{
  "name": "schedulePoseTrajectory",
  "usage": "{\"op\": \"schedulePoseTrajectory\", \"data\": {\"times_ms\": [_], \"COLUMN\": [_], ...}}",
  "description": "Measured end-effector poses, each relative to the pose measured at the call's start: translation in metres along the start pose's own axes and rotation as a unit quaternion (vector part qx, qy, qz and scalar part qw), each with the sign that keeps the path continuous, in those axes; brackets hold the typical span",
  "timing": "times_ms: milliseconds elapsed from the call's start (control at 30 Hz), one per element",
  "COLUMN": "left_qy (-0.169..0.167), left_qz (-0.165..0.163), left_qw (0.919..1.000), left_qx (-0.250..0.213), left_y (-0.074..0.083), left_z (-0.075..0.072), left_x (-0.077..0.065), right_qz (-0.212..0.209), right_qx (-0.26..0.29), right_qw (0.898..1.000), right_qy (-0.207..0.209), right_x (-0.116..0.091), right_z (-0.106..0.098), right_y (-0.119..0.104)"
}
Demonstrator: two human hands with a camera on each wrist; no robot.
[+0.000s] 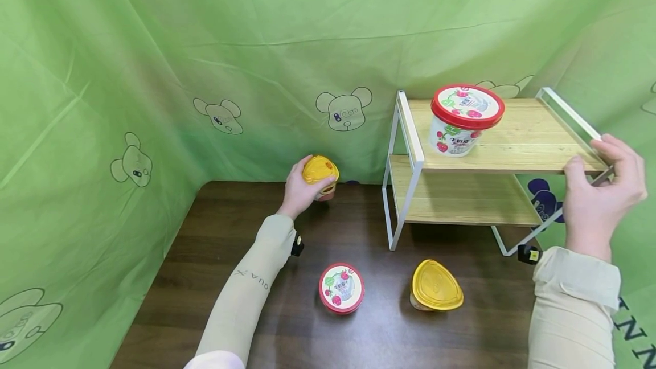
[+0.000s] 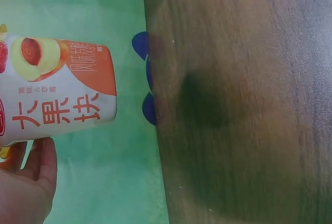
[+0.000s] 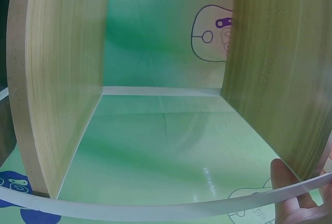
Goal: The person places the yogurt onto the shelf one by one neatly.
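**Peach-and-strawberry yogurt cup (image 1: 319,169) held aloft, two-tier rack (image 1: 471,199) gripped at a corner**

The yogurt cup is held roughly upright in the left hand (image 1: 301,191), with the thumb set across its near side; it is placed left of the rack, near the green cloth (image 1: 277,90). Its base is seen apart from the wooden table (image 1: 220,278). The rack's front right corner is pinched by the right hand (image 1: 599,195), the thumb laid at the edge of the top board (image 1: 543,135).

The cup is probably best kept level and squeezed lightly, as its yellow lid could be loosened by pressure on the rim. The rack should be braced rather than pulled, since the red-lidded tub (image 1: 465,108) on the top board could be jolted. Room should also be left around the second red-lidded tub (image 1: 341,288) and the other yellow-lidded cup (image 1: 437,285), both stood on the table nearer the person.
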State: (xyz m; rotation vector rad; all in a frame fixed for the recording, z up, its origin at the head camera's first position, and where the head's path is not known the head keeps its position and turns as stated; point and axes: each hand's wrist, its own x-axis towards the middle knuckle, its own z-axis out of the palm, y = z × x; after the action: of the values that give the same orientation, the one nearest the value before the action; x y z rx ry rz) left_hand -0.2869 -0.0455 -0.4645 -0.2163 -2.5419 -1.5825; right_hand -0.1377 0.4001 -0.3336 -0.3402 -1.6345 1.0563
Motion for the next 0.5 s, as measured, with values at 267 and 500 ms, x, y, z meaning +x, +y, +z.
{"op": "schedulePoseTrajectory", "data": {"times_ms": [267,500], "left_qy": [-0.009,-0.009], "left_qz": [0.031,0.04], "left_qw": [0.9994,0.9991], "left_qx": [-0.013,-0.007], "left_y": [0.008,0.013], "left_z": [0.003,0.006], "left_x": [-0.002,-0.003], "right_qz": [0.006,-0.002], "right_qx": [0.0,-0.002], "right_qw": [1.0,1.0], "right_qy": [-0.002,-0.002], "right_x": [0.0,0.005], "right_z": [0.0,-0.001], "right_y": [0.001,0.014]}}
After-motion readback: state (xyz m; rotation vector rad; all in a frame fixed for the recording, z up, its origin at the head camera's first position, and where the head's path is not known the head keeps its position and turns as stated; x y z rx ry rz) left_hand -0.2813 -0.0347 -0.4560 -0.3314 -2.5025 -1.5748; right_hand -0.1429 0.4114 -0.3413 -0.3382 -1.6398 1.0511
